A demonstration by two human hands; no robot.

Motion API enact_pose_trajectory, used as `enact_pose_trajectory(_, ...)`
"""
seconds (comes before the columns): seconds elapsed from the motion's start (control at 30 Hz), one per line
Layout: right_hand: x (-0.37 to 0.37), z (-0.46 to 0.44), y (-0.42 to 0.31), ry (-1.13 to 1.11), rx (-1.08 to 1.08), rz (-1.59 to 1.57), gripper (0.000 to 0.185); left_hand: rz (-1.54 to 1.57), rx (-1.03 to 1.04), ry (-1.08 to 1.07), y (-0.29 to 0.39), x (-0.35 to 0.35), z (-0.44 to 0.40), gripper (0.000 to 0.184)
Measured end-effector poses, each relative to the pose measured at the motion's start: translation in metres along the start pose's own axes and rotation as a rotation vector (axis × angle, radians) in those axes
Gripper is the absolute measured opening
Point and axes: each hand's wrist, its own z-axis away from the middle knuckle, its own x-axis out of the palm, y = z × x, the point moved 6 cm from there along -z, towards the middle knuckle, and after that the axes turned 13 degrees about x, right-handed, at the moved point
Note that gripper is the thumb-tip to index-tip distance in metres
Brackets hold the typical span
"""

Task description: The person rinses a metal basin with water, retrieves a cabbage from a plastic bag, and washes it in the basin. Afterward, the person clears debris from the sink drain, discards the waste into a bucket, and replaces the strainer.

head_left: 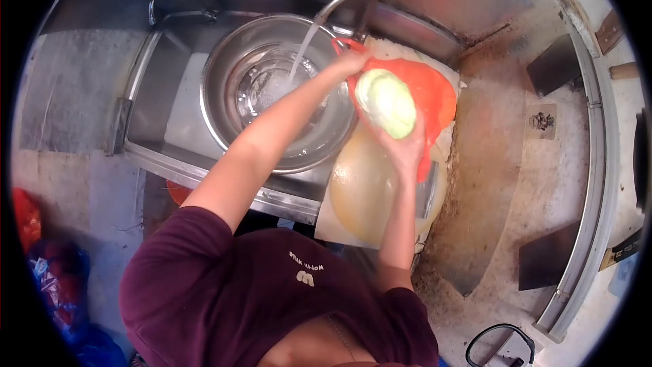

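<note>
Pale green, a cabbage-like vegetable (388, 103) rests in my right hand (405, 146), whose fingers curve round its lower end. My left hand (354, 61) is closed on the edge of a red plastic bag (435, 92), up and to the left of the vegetable. The bag lies spread behind and to the right of the vegetable. Below it is a round, yellowish board (356, 183). Left of the bag, water runs from the curved faucet (336, 5) into a large steel bowl (224, 71), which holds some water.
The bowl stands in a steel sink (153, 105) with a second faucet (153, 7) at its back left. A knife-like flat metal blade (428, 190) lies on the round board's right side. Blue and red bags (61, 278) lie at the lower left.
</note>
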Motion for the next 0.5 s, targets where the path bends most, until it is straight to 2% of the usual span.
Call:
enact_pose_trajectory(0.03,-0.005,0.001,0.004,0.004,0.061,-0.103,0.075,0.012,-0.020,0.034,-0.012,-0.002,-0.004,0.041)
enact_pose_trajectory(0.1,-0.028,-0.011,0.029,0.037,0.163,-0.189,0.072,0.041,-0.148,0.112,-0.027,0.002,0.011,0.043)
enact_pose_trajectory(0.13,-0.033,-0.001,0.035,0.026,0.335,-0.468,0.070,0.033,-0.171,0.144,-0.039,0.005,0.013,0.045)
enact_pose_trajectory(0.2,-0.045,0.006,0.050,0.054,0.272,-0.748,0.074,0.001,-0.132,0.271,-0.030,0.011,0.038,0.047)
enact_pose_trajectory(0.27,-0.052,0.021,0.050,0.095,0.197,-1.010,0.076,-0.545,0.019,0.083,-0.034,0.028,0.063,0.043)
enact_pose_trajectory(0.3,-0.057,0.031,0.040,0.134,0.152,-1.137,0.077,-0.615,0.070,0.072,0.002,0.030,0.097,0.035)
enact_pose_trajectory(0.33,-0.059,0.040,0.028,0.169,0.182,-1.123,0.080,-0.713,0.338,0.017,-0.001,0.040,0.109,0.027)
enact_pose_trajectory(0.37,-0.063,0.042,0.021,0.156,0.116,-1.164,0.081,-0.850,0.379,0.034,0.010,0.049,0.130,0.025)
enact_pose_trajectory(0.4,-0.070,0.041,0.015,0.142,0.043,-1.170,0.080,-0.860,0.495,-0.091,0.015,0.059,0.146,0.018)
enact_pose_trajectory(0.43,-0.075,0.041,0.008,0.132,-0.029,-1.175,0.080,-0.993,0.508,-0.234,0.014,0.074,0.157,0.017)
enact_pose_trajectory(0.5,-0.076,0.046,-0.008,0.123,0.023,-1.186,0.079,-1.183,0.542,-0.473,0.027,0.099,0.184,0.018)
